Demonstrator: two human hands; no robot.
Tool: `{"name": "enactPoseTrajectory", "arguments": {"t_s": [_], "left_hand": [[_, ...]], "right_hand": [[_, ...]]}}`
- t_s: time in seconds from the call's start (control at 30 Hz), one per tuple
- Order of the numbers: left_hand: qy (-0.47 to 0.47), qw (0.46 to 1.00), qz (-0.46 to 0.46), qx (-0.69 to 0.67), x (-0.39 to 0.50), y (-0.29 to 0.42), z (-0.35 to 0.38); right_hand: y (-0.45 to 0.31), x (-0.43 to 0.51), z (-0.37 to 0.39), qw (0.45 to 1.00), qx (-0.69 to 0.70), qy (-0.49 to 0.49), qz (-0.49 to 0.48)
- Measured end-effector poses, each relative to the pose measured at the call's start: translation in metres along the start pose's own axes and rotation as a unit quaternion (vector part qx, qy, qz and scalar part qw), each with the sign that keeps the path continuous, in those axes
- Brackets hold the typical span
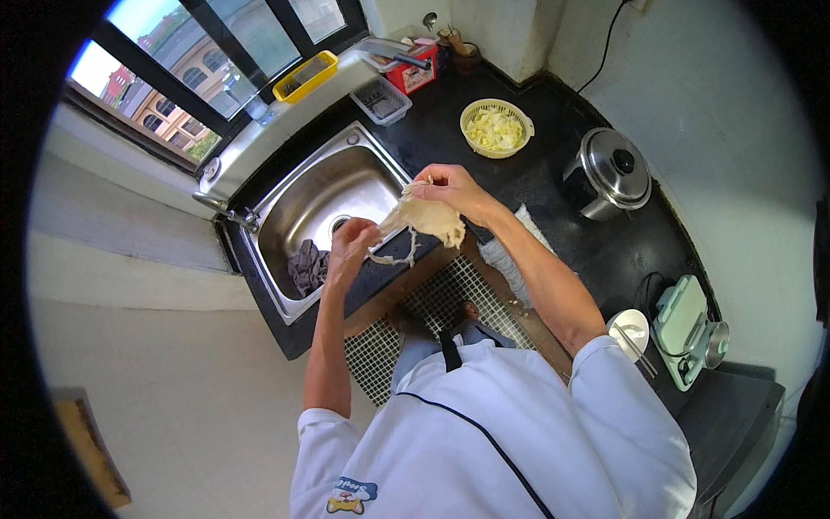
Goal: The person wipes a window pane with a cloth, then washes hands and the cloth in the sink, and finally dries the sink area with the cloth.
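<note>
A frayed cream-coloured cloth (pixel 431 217) hangs stretched between my two hands, above the near right edge of the steel sink (pixel 343 175). My left hand (pixel 353 243) pinches its left end over the sink's rim. Higher and further right, my right hand (pixel 450 191) grips the upper edge between thumb and fingers. Loose strands dangle from the lower side of the cloth. A crumpled dark grey cloth (pixel 308 267) lies in the near left part of the basin.
A chrome faucet (pixel 237 215) stands at the sink's left. On the black counter are a yellow basket of chopped cabbage (pixel 497 128), a steel pot (pixel 613 172), a clear plastic container (pixel 381 101), a whitish cloth (pixel 512 256), a white bowl with chopsticks (pixel 629 327) and a pale green appliance (pixel 682 324).
</note>
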State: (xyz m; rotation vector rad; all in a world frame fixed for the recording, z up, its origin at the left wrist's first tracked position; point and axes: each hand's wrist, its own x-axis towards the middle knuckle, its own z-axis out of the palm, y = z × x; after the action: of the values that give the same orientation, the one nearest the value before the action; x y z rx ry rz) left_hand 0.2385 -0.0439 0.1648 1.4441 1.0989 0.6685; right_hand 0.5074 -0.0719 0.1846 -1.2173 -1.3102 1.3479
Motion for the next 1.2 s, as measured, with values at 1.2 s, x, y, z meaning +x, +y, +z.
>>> {"name": "enactPoseTrajectory", "arguments": {"t_s": [1.2], "left_hand": [[-0.008,0.955,-0.208,-0.214,0.012,0.005,0.053]], "right_hand": [[0.012,0.002,-0.007,0.995,0.097,0.020,0.009]]}}
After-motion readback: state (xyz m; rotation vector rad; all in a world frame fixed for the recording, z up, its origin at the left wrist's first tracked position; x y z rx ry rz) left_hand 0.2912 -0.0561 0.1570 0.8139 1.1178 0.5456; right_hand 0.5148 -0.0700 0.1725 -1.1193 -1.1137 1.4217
